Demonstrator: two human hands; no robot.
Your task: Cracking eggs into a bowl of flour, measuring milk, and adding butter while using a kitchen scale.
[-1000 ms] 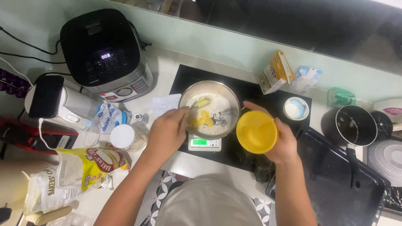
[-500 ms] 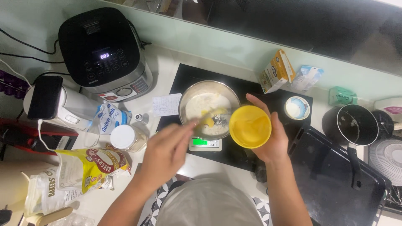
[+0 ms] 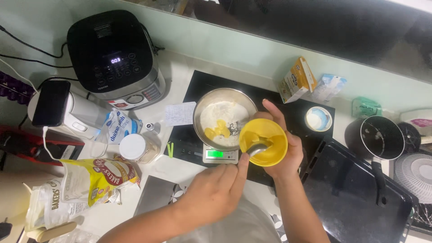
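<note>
Black multicooker point(image 3: 112, 58) at 10 o'clock on desk point(image 3: 180, 72), display lit. White appliance with dark phone point(image 3: 51, 103) at 9. White-lidded jar point(image 3: 135, 148) just right of flour bags point(image 3: 85, 184) at 8. Yellow carton point(image 3: 296, 81) and pale blue packet point(image 3: 330, 87) at 1. Small round tub point(image 3: 318, 119) near 2. Black pot point(image 3: 375, 137) at 3, dark baking tray point(image 3: 355, 193) at 4.

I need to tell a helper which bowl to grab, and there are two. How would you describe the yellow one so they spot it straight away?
Start at the black cooktop in the middle of the counter, where a steel bowl of flour sits on a small scale. Just right of it, the right hand holds the yellow bowl tilted toward it. It is smaller, bright yellow plastic, with a spoon inside.
</note>
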